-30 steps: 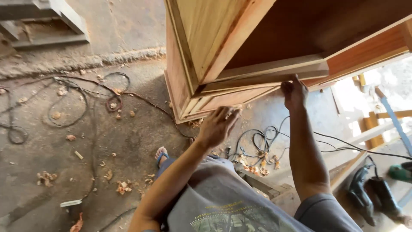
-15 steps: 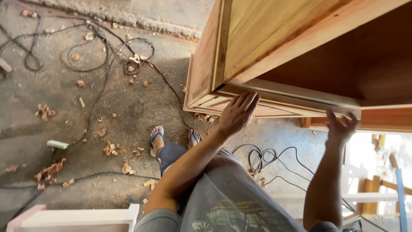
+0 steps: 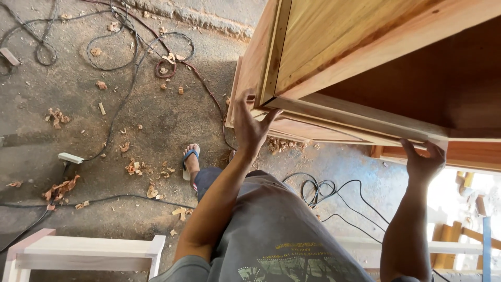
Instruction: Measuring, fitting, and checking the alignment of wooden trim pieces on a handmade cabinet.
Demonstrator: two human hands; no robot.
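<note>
A large reddish-brown wooden cabinet (image 3: pixel 376 62) fills the upper right of the head view, seen from below its edge. My left hand (image 3: pixel 251 125) grips the cabinet's lower left corner, fingers wrapped around the frame edge. My right hand (image 3: pixel 424 159) holds the underside of a pale wooden strip (image 3: pixel 344 117) that runs along the cabinet's bottom edge. Both arms reach upward from my grey shirt. My foot in a blue sandal (image 3: pixel 191 161) stands on the floor below.
Black and red cables (image 3: pixel 130 57) loop across the dusty concrete floor among wood chips (image 3: pixel 61 187). A pale wooden frame (image 3: pixel 83 250) lies at the lower left. More cables (image 3: pixel 323 190) coil near my legs. Wooden pieces (image 3: pixel 459 245) sit at the lower right.
The view has tilted and closed in on the cabinet. My left hand moved from flat under the edge to gripping the corner. My right hand stays under the strip.
</note>
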